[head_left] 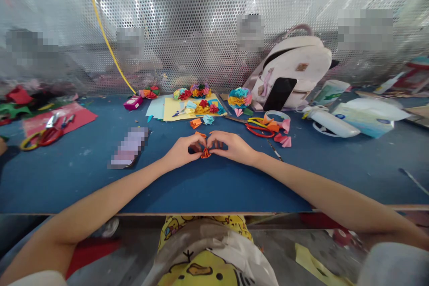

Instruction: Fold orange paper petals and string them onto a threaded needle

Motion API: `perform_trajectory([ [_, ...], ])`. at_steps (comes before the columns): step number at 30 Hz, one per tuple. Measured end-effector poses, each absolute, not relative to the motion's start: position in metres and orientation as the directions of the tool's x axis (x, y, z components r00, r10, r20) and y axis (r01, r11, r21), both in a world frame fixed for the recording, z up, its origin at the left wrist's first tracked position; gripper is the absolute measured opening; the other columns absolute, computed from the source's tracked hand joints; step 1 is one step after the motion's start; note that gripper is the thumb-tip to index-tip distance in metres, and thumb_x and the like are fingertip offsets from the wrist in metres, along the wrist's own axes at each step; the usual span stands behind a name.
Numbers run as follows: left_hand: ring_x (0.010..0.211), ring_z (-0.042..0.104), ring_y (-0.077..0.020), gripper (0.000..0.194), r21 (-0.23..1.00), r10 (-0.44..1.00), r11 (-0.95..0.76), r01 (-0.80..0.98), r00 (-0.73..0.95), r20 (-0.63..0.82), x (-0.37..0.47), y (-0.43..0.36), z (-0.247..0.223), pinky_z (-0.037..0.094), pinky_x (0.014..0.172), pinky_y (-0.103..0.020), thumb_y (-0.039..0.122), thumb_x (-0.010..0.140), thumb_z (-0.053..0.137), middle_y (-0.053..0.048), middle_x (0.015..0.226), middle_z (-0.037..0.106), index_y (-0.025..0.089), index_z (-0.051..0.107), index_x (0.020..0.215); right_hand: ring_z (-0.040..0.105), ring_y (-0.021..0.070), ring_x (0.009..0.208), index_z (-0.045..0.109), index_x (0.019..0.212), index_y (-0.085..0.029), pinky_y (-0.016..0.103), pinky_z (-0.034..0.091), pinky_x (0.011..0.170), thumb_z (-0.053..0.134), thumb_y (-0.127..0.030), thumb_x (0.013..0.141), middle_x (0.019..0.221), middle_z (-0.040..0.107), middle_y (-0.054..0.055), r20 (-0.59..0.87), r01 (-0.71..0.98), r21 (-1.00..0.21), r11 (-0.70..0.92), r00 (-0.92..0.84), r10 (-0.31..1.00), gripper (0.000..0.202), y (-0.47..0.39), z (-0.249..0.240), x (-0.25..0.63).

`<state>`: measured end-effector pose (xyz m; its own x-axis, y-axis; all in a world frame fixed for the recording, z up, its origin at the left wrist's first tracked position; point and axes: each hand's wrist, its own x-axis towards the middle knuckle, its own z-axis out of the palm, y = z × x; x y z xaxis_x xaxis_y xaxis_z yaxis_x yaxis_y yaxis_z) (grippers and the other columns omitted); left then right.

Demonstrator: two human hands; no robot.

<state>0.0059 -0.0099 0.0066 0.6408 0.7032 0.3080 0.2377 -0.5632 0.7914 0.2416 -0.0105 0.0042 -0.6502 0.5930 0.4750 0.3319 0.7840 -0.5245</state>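
At the middle of the blue table, my left hand [182, 152] and my right hand [233, 147] meet fingertip to fingertip. Between them they pinch a small orange-red folded paper flower [205, 153]; the fingers cover part of it. Just beyond the hands lie an orange paper piece [195, 123] and a light blue paper piece [208, 119]. Farther back, several colourful paper flowers [203, 107] rest on yellow paper sheets [170, 109]. To the right of my right hand are scissors [260, 131] with red and yellow handles, beside pink folded paper pieces [283, 140].
A phone [130, 147] lies left of my hands. Another pair of scissors [50, 134] sits on red paper [78, 116]. At the back right, a white backpack [295, 62] has a dark phone [280, 93] leaning on it. A white glue gun [335, 121] and tissue pack [365, 116] lie farther right.
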Motion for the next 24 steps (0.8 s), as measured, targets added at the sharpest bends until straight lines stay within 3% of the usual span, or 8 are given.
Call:
perform_trajectory([
  [9, 0.072, 0.062, -0.0130, 0.017, 0.719, 0.651, -0.643, 0.264, 0.682, 0.332, 0.007, -0.012, 0.011, 0.050, 0.070, -0.025, 0.009, 0.073, 0.061, -0.001, 0.086, 0.066, 0.018, 0.065, 0.087, 0.062, 0.0174, 0.080, 0.063, 0.095, -0.023, 0.028, 0.050, 0.074, 0.064, -0.025, 0.095, 0.094, 0.065, 0.003, 0.465, 0.360, -0.484, 0.797, -0.666, 0.583, 0.002, -0.010, 0.005, 0.242],
  [16, 0.061, 0.054, -0.0114, 0.013, 0.686, 0.675, -0.653, 0.320, 0.656, 0.337, 0.006, -0.012, 0.009, 0.045, 0.063, -0.023, 0.012, 0.075, 0.061, 0.003, 0.071, 0.057, 0.018, 0.062, 0.086, 0.063, 0.0205, 0.093, 0.065, 0.102, -0.024, 0.033, 0.050, 0.084, 0.052, -0.024, 0.101, 0.099, 0.068, 0.005, 0.458, 0.340, -0.452, 0.825, -0.705, 0.542, 0.013, -0.015, 0.012, 0.241],
  [21, 0.068, 0.058, -0.0118, 0.015, 0.660, 0.666, -0.681, 0.317, 0.643, 0.379, 0.007, -0.013, 0.011, 0.048, 0.068, -0.025, 0.010, 0.077, 0.057, -0.001, 0.089, 0.061, 0.018, 0.062, 0.088, 0.062, 0.0180, 0.081, 0.063, 0.103, -0.023, 0.030, 0.051, 0.074, 0.052, -0.023, 0.099, 0.099, 0.067, 0.005, 0.451, 0.370, -0.450, 0.812, -0.691, 0.565, 0.012, -0.018, 0.017, 0.241],
  [24, 0.069, 0.058, -0.0124, 0.019, 0.640, 0.675, -0.688, 0.342, 0.626, 0.391, 0.007, -0.013, 0.012, 0.048, 0.070, -0.025, 0.008, 0.076, 0.057, 0.001, 0.083, 0.060, 0.019, 0.060, 0.092, 0.063, 0.0179, 0.081, 0.063, 0.104, -0.023, 0.030, 0.050, 0.074, 0.050, -0.022, 0.099, 0.101, 0.068, 0.005, 0.460, 0.381, -0.428, 0.820, -0.689, 0.560, 0.014, -0.018, 0.016, 0.241],
])
